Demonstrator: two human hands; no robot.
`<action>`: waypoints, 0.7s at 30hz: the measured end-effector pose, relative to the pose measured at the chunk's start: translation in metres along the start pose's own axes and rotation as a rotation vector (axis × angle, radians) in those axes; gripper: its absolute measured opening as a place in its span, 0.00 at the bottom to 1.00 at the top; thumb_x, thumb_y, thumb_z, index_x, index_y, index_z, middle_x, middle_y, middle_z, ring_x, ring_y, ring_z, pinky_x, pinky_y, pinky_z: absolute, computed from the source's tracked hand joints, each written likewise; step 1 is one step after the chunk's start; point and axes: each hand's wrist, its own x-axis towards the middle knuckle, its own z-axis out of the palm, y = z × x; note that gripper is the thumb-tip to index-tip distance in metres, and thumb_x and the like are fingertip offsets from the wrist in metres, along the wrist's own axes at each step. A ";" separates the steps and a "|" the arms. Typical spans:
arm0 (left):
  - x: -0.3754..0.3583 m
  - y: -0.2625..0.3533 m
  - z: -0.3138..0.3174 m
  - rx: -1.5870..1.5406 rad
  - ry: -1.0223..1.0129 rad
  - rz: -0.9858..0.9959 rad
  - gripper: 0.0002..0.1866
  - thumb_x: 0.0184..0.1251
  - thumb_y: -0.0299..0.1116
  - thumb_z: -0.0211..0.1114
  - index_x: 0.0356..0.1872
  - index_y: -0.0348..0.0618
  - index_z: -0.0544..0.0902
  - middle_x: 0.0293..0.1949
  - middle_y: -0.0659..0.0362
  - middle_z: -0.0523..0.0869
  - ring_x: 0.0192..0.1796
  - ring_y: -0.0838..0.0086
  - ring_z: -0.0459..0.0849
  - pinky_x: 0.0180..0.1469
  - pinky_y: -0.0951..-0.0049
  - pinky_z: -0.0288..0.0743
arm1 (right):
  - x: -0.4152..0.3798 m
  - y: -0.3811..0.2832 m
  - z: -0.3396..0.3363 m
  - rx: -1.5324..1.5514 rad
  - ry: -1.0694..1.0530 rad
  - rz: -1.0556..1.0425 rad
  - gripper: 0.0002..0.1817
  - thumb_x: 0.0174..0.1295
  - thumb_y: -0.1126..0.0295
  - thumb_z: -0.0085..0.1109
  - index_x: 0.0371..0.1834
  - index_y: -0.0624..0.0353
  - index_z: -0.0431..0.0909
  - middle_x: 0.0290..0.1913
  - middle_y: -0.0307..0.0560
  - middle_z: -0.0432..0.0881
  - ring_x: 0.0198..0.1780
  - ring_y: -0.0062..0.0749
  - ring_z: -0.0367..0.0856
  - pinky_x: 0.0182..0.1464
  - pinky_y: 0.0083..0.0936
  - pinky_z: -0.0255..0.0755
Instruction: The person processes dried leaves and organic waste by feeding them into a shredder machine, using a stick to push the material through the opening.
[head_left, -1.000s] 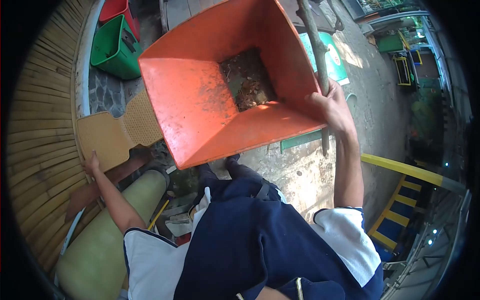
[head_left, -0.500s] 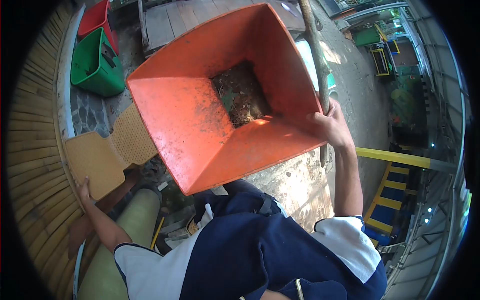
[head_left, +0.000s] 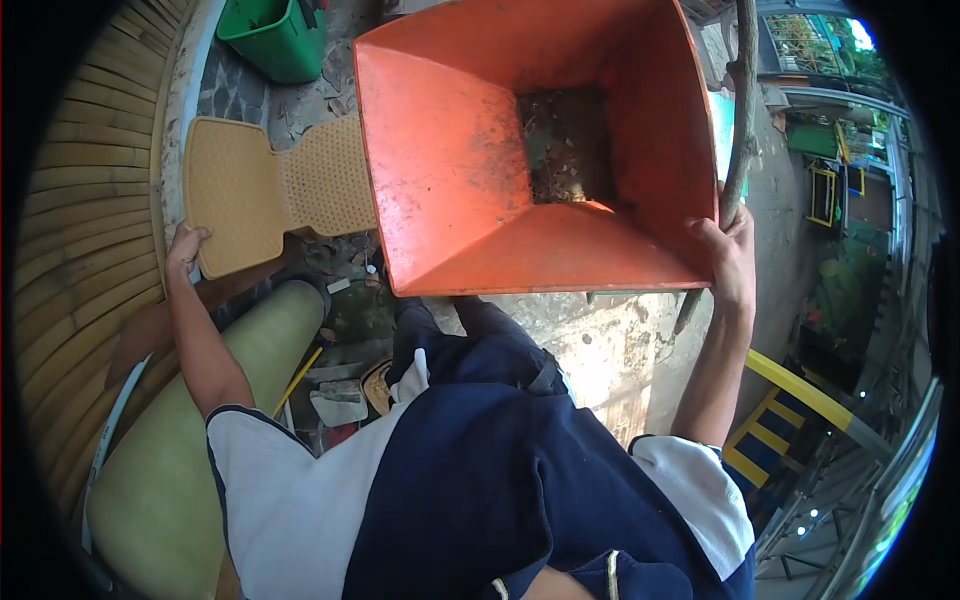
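Observation:
My right hand [head_left: 733, 262] is closed at the right side of a large square orange bin [head_left: 450, 190], thumb over its rim. A long wooden stick [head_left: 741, 120] passes through the same grip, its lower end showing below the hand. Dry leaves and dirt [head_left: 560, 170] lie in the bin's bottom, and its mouth tilts toward me. My left hand [head_left: 186, 250] is closed round the near edge of a tan plastic chair [head_left: 235, 195] with a woven pattern. Part of the chair is hidden behind the bin.
On the left stands a bamboo wall [head_left: 95, 190], with a green bin [head_left: 275, 40] farther ahead. A thick pale-green cylinder [head_left: 210, 420] lies beside my left arm. A yellow and blue frame [head_left: 775, 420] is at the right. Sunlight falls on the concrete floor [head_left: 610, 360].
In view, the orange bin, the stick and my right hand have shifted right, the bin also upward. The chair and my left hand appear higher. The red bin at upper left has left the view.

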 end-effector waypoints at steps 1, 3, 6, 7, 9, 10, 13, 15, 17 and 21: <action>0.002 -0.004 -0.001 0.032 -0.037 -0.027 0.25 0.63 0.23 0.59 0.64 0.29 0.75 0.54 0.48 0.86 0.53 0.62 0.86 0.59 0.66 0.76 | -0.001 -0.002 -0.001 -0.014 -0.002 0.014 0.21 0.54 0.81 0.60 0.55 0.65 0.80 0.44 0.37 0.84 0.46 0.18 0.79 0.55 0.22 0.71; -0.001 -0.021 -0.002 0.022 -0.016 -0.134 0.26 0.63 0.23 0.60 0.64 0.29 0.74 0.53 0.49 0.86 0.54 0.61 0.85 0.60 0.67 0.76 | -0.002 0.001 -0.002 -0.032 -0.001 0.017 0.21 0.54 0.81 0.60 0.54 0.65 0.80 0.44 0.37 0.84 0.46 0.18 0.79 0.54 0.22 0.72; 0.003 -0.081 -0.009 0.093 0.186 -0.135 0.27 0.64 0.26 0.62 0.66 0.30 0.73 0.54 0.47 0.85 0.56 0.57 0.85 0.62 0.65 0.76 | -0.003 0.003 -0.003 -0.088 0.033 -0.008 0.20 0.54 0.81 0.60 0.52 0.65 0.81 0.43 0.37 0.84 0.45 0.18 0.79 0.53 0.22 0.72; 0.008 -0.096 -0.006 0.166 0.359 -0.037 0.28 0.65 0.28 0.63 0.66 0.30 0.72 0.55 0.45 0.85 0.57 0.53 0.84 0.62 0.62 0.76 | -0.004 0.001 -0.001 -0.077 0.033 -0.016 0.17 0.54 0.81 0.60 0.50 0.64 0.81 0.41 0.35 0.84 0.43 0.17 0.78 0.51 0.21 0.72; -0.002 -0.077 0.020 0.456 0.550 -0.080 0.28 0.66 0.30 0.64 0.66 0.31 0.72 0.56 0.42 0.83 0.59 0.50 0.83 0.64 0.59 0.75 | -0.007 0.000 0.006 -0.062 0.044 -0.017 0.14 0.54 0.80 0.61 0.45 0.62 0.80 0.36 0.32 0.81 0.39 0.15 0.76 0.47 0.19 0.71; -0.007 -0.058 0.037 0.743 0.761 -0.121 0.29 0.67 0.33 0.65 0.66 0.31 0.72 0.58 0.40 0.82 0.60 0.47 0.82 0.66 0.56 0.74 | -0.006 0.005 0.005 -0.056 0.057 -0.020 0.12 0.54 0.80 0.61 0.43 0.61 0.80 0.34 0.30 0.79 0.36 0.14 0.74 0.44 0.19 0.70; -0.036 0.005 0.097 0.886 1.219 0.333 0.29 0.67 0.38 0.67 0.65 0.33 0.74 0.60 0.37 0.80 0.63 0.45 0.79 0.68 0.52 0.71 | -0.007 0.002 0.014 -0.096 0.051 -0.038 0.09 0.54 0.81 0.61 0.32 0.56 0.72 0.27 0.26 0.66 0.29 0.11 0.62 0.31 0.17 0.58; -0.051 0.032 0.135 0.595 0.967 0.395 0.29 0.70 0.44 0.66 0.65 0.35 0.75 0.60 0.42 0.81 0.65 0.50 0.79 0.69 0.53 0.69 | -0.012 -0.004 0.026 -0.132 0.022 -0.041 0.09 0.53 0.81 0.60 0.30 0.56 0.70 0.25 0.26 0.64 0.28 0.12 0.61 0.29 0.18 0.57; -0.077 0.052 0.192 0.074 0.538 0.239 0.33 0.73 0.55 0.57 0.66 0.36 0.75 0.62 0.45 0.81 0.65 0.55 0.79 0.67 0.54 0.70 | -0.015 0.002 0.038 -0.148 -0.010 -0.043 0.09 0.52 0.81 0.59 0.28 0.56 0.69 0.24 0.28 0.62 0.27 0.13 0.60 0.29 0.19 0.57; -0.123 0.065 0.283 -0.323 -0.489 -0.172 0.45 0.76 0.72 0.36 0.71 0.41 0.71 0.66 0.50 0.78 0.60 0.62 0.82 0.61 0.58 0.76 | -0.032 0.000 0.098 -0.248 -0.012 -0.071 0.08 0.50 0.79 0.59 0.31 0.65 0.70 0.22 0.37 0.60 0.27 0.21 0.60 0.30 0.26 0.61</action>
